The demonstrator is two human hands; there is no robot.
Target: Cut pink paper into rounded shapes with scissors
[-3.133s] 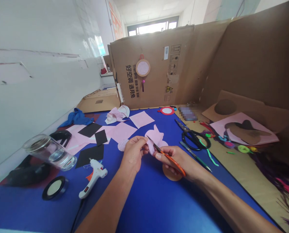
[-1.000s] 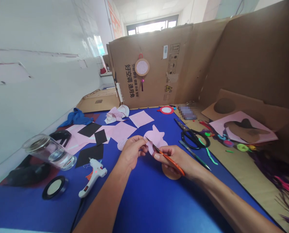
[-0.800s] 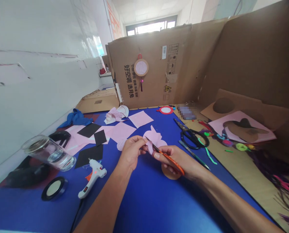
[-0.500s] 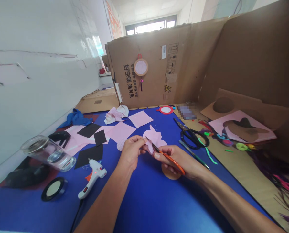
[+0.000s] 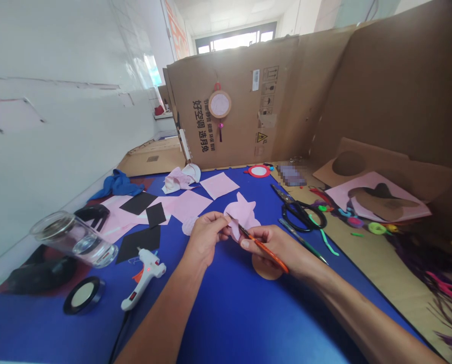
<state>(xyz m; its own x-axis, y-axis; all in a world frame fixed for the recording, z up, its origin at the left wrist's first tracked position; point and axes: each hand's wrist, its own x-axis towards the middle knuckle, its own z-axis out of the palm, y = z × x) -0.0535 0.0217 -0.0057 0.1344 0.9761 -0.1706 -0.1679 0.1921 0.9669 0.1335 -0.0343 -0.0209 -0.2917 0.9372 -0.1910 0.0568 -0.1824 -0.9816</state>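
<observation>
A pink paper piece point(image 5: 242, 210) with a wavy, pointed outline is pinched at its left edge by my left hand point(image 5: 207, 235). My right hand point(image 5: 271, 247) grips orange-handled scissors point(image 5: 266, 250), whose dark blades lie against the paper near my left fingertips. Whether the blades are fully closed I cannot make out. Below my right hand, partly covered by it, a round tan disc point(image 5: 266, 269) lies on the blue table point(image 5: 218, 323). A pale round scalloped piece point(image 5: 188, 226) shows just behind my left hand.
At left are a white glue gun point(image 5: 144, 278), a glass of water point(image 5: 76, 237), a black tape roll point(image 5: 82, 296) and black squares point(image 5: 140, 242). Pink sheets point(image 5: 191, 205) lie behind. Large black scissors point(image 5: 300, 212) and a pen-like tool point(image 5: 304, 240) lie right; cardboard walls point(image 5: 241, 111) stand behind.
The pink paper's upper points have shifted slightly in shape and angle. Both hands keep almost the same place, and the whole view has moved a little.
</observation>
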